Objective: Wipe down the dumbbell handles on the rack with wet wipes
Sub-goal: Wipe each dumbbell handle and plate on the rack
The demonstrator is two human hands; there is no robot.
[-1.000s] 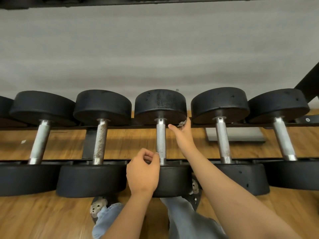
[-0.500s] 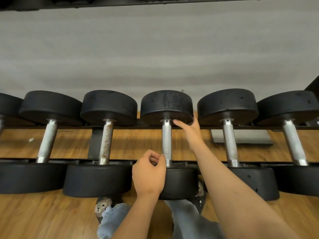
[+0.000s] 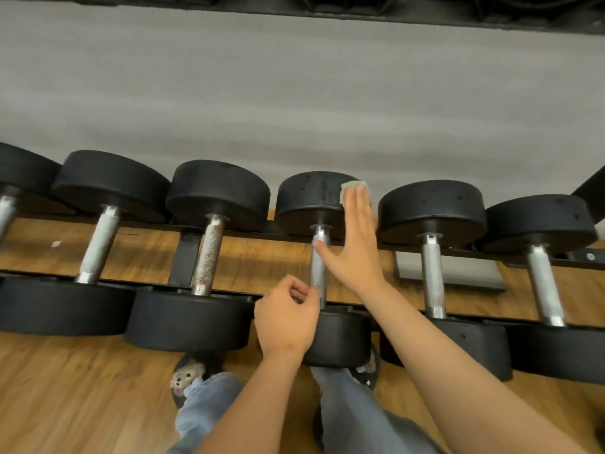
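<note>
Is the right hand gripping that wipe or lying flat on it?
Flat: the right hand presses the pale grey wet wipe onto the black round dumbbell head with straight fingers.

Wood-plank floor [image 3: 82, 404] underfoot, plain grey surface [image 3: 294, 109] beyond it, dark bar [image 3: 425, 14] along top edge, flat grey plate [image 3: 465, 276] on the wood at right

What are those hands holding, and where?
Left hand grips the middle dumbbell's handle at its near end; right hand presses a wipe flat on its far head.
</note>
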